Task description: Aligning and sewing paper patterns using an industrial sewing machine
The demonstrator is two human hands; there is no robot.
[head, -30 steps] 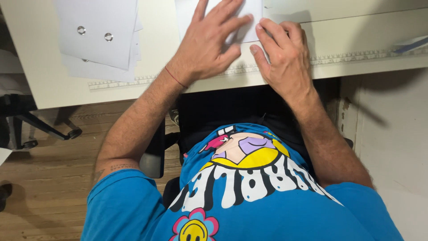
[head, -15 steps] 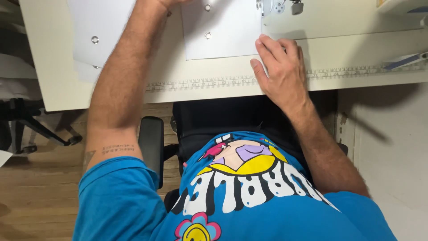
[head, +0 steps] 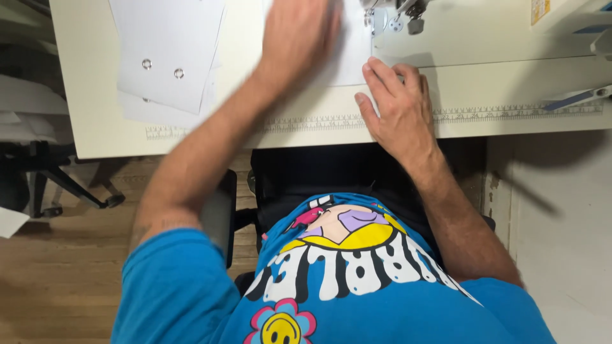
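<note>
Pressing white fabric piece (head: pixel 347 60), right hand (head: pixel 396 108) fingers flat, left hand (head: pixel 299 35) blurred

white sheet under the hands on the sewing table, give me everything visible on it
The white sheet lies flat on the pale table, thin and plain, fabric or paper, hard to tell. Its near edge runs straight, parallel to the printed ruler strip. The blurred left hand covers its middle; the right hand presses its near right corner. Its far edge reaches the sewing machine's presser foot.

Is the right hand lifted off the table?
No, the right hand lies flat on the white table, fingertips on the edge of the white sheet.
</note>
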